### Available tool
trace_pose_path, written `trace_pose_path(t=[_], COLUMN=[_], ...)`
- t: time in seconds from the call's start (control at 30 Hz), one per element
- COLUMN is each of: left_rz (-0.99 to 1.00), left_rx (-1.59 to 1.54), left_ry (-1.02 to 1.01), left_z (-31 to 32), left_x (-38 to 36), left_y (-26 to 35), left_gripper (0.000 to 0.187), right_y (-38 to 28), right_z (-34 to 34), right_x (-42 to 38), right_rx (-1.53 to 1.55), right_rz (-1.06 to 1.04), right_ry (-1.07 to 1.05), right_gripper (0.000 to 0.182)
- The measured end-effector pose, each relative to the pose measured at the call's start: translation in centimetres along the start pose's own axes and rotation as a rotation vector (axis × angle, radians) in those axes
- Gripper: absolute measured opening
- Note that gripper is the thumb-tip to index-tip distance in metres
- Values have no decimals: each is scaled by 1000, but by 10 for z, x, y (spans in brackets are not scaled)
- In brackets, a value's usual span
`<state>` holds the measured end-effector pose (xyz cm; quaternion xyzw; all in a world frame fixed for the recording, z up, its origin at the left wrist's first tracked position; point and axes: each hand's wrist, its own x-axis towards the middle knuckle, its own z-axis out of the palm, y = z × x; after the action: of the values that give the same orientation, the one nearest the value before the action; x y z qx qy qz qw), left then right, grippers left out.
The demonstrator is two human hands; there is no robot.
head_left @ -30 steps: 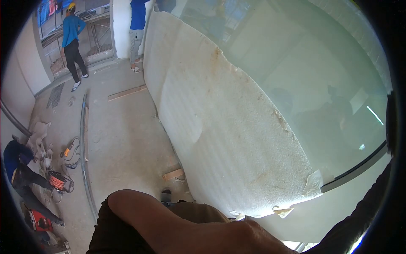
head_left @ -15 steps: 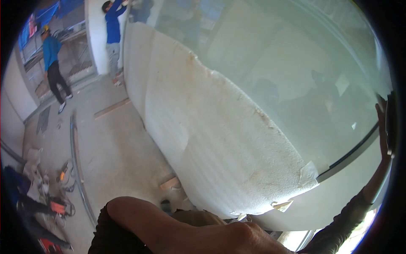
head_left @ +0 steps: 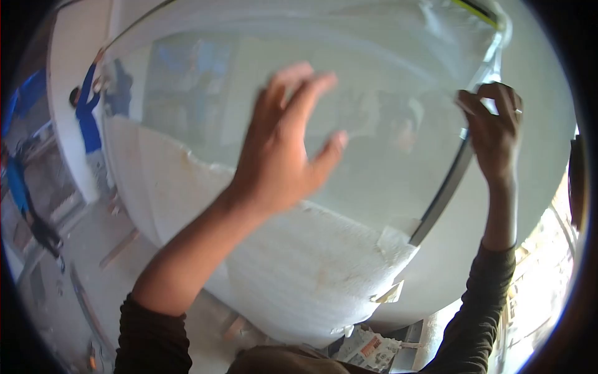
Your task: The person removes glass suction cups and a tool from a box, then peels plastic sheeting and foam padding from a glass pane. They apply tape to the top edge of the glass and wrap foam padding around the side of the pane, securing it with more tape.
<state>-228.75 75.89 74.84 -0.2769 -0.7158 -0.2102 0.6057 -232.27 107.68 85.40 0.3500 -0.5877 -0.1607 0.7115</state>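
Note:
My left hand (head_left: 283,140) is raised in front of a large glass panel (head_left: 367,168), fingers apart and slightly blurred, with nothing in it. My right hand (head_left: 496,128), a ring on one finger, is up at the panel's right edge. Its thumb and fingers curl together in a pinch beside the dark edge strip (head_left: 445,187); I cannot tell what they hold. Shiny clear plastic film (head_left: 493,59) shows just above that hand. White foam sheet (head_left: 299,262) covers the lower part of the panel, its upper border ragged. Reflections show in the glass.
A person in blue (head_left: 90,128) reaches up at the panel's far left edge. Another person (head_left: 22,193) is farther left. Wood pieces (head_left: 119,248) lie on the floor (head_left: 156,280). Printed paper (head_left: 367,349) lies below the panel's lower right corner. Bright daylight enters at right.
My left arm has risen from low in the view, its hand now in front of the glass. My right hand has come off the far right and curled its fingers. The view has shifted right and up.

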Motion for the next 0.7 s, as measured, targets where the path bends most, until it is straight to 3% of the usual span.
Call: trace_pose_path(t=[0.07, 0.23, 0.27, 0.3, 0.37, 0.43, 0.53, 0.63, 0.7], left_rz=[143, 328, 163, 32, 157, 107, 186, 149, 243], left_rx=[171, 457, 327, 181, 78, 7, 25, 129, 273], left_ry=[70, -31, -179, -334, -29, 57, -106, -474, -514], left_z=[26, 109, 103, 104, 91, 74, 53, 44, 41], left_x=[53, 124, 136, 154, 149, 147, 141, 148, 151], left_y=[-8, -59, -64, -60, -58, -50, -42, -38, -25], left_gripper=[66, 40, 33, 26, 21, 15, 15, 26, 32], right_y=[8, 32, 38, 55, 90, 132, 162, 181, 191], right_z=[-4, -10, -14, -18, 4, 17, 44, 64, 77], right_x=[5, -7, -10, -22, -31, -34, -37, -19, -12], right_rx=[48, 236, 257, 274, 363, 445, 844, 720, 379], right_rz=[-6, -29, 0, 286, 817, 1227, 1395, 1290, 1047], right_ry=[-46, -240, -288, -209, -27, -113, -120, -158, -132], right_gripper=[17, 10, 10, 13, 20, 38, 62, 52, 43])
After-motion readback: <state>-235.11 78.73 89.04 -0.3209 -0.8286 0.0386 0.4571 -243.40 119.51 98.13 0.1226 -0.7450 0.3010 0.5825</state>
